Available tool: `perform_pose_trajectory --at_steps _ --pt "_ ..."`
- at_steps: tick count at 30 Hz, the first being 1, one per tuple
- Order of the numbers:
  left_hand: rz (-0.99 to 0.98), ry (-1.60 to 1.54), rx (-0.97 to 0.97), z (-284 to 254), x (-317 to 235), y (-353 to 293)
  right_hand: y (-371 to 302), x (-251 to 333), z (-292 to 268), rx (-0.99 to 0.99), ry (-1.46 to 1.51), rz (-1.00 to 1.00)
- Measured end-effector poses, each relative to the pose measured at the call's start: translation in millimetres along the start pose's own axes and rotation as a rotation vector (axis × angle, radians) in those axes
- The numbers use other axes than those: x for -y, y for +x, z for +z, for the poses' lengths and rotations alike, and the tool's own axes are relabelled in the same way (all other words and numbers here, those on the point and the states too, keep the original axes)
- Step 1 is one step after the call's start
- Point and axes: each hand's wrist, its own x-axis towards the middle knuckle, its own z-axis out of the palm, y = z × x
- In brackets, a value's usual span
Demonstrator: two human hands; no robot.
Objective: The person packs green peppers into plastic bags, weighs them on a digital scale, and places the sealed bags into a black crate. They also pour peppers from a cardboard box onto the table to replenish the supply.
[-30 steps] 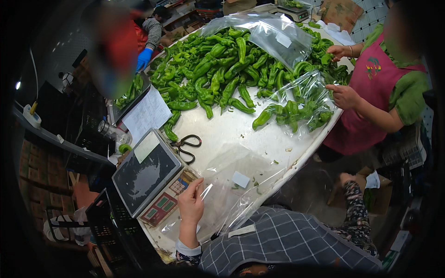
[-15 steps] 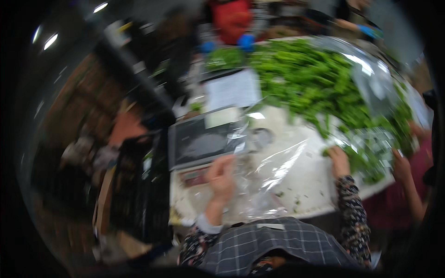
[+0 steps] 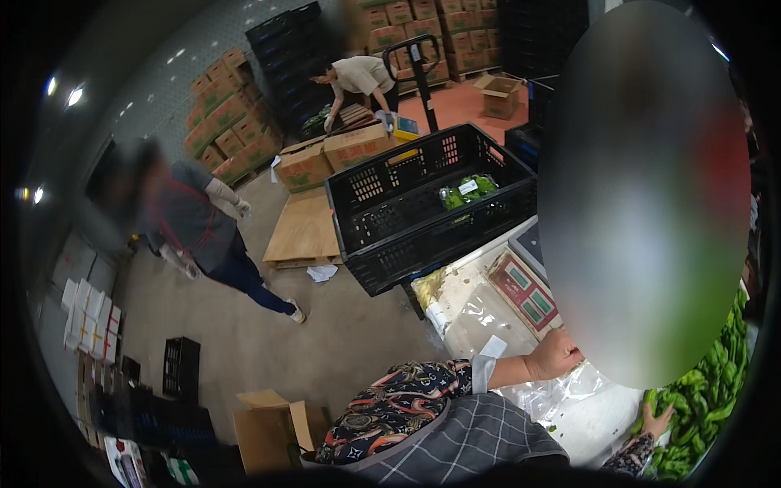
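Note:
My left hand (image 3: 556,355) is closed in a fist over the white table, fingers curled on a clear plastic bag (image 3: 561,394) that spreads below it. A large blurred patch hides what lies just beyond the fist. Lower right, my right hand (image 3: 656,420) rests with fingers apart against the edge of a heap of long green peppers (image 3: 700,407). Beside the left hand lies a scale with a red display panel (image 3: 523,291). Clear plastic film (image 3: 480,317) covers the table's left corner.
A black crate (image 3: 431,211) with a labelled green vegetable pack (image 3: 469,190) stands beyond the table. One person (image 3: 199,220) walks at left; another (image 3: 362,81) bends over boxes behind. An open carton (image 3: 277,431) sits on the floor near my left side.
The view has swung far to the left, bringing the crate, floor and two people into sight. My left hand stays closed at the bag; my right hand is at the green heap.

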Motion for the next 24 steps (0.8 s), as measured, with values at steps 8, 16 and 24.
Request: perform_pose_trajectory --at_steps 8,16,24 --pt "-0.057 -0.006 -0.006 -6.1 -14.0 4.8 -38.0 11.6 -7.1 0.076 0.151 -0.16" --pt "-0.023 0.004 0.043 -4.7 -16.6 -0.7 -127.7 22.6 -24.4 0.256 0.082 -0.252" --pt "0.213 0.058 0.0 -1.3 -22.5 -5.3 -126.0 21.5 19.6 0.126 0.438 -0.24"
